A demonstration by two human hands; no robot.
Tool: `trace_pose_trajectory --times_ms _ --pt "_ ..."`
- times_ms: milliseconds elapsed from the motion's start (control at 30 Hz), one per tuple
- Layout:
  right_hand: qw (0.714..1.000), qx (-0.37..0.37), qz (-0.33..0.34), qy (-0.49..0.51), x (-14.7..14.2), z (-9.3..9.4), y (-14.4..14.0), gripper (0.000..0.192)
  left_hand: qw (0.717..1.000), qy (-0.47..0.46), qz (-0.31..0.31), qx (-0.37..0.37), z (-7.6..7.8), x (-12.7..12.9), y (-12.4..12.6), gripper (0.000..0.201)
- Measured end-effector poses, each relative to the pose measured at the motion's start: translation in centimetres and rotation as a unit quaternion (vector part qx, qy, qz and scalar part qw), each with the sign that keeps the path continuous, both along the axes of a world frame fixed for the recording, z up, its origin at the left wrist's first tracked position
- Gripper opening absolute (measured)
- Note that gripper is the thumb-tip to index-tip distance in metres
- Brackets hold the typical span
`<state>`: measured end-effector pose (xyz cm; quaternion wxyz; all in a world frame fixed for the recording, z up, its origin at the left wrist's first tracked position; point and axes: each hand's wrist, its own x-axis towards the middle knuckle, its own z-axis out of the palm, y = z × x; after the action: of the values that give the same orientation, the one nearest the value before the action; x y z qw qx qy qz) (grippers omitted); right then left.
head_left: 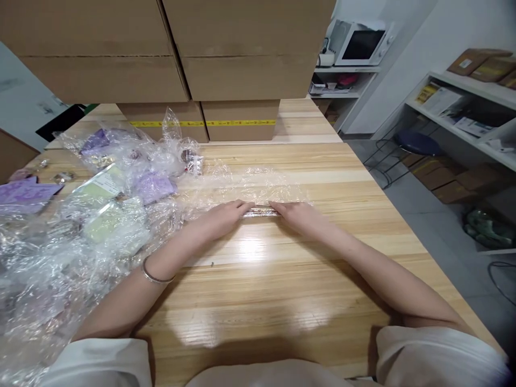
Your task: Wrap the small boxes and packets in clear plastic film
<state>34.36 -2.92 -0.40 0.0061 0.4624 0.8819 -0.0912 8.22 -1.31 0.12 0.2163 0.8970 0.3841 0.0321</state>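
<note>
My left hand (228, 216) and my right hand (299, 216) meet over the middle of the table, gripping the two ends of a small, flat, shiny item wrapped in clear plastic film (261, 212). What lies inside the wrap is too small to make out. Both hands have their fingers closed around it, the fingertips pointing toward each other. Beyond the hands, a sheet of clear crinkled plastic film (258, 180) lies spread over the wood and seems to join the wrapped item. A thin bangle circles my left forearm.
A heap of clear plastic-wrapped packets (116, 236) covers the table's left side, with purple packets (155, 185) and pale green ones among it. Cardboard boxes (242, 59) stack along the back, one row bearing yellow tape. Shelves with a microwave (360, 44) and a blue stool (419, 143) stand right.
</note>
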Motion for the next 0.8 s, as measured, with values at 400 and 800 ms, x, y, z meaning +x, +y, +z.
trace_pose_trajectory --times_ms 400,800 --pt "0.909 -0.372 -0.073 0.172 9.2 1.9 5.2 0.053 0.968 0.065 0.098 -0.223 3.5 -5.9 4.5 0.042" --pt "0.993 0.05 -0.103 0.009 3.4 3.9 1.0 0.038 0.985 0.055 0.008 0.165 2.8 -0.3 0.0 0.028"
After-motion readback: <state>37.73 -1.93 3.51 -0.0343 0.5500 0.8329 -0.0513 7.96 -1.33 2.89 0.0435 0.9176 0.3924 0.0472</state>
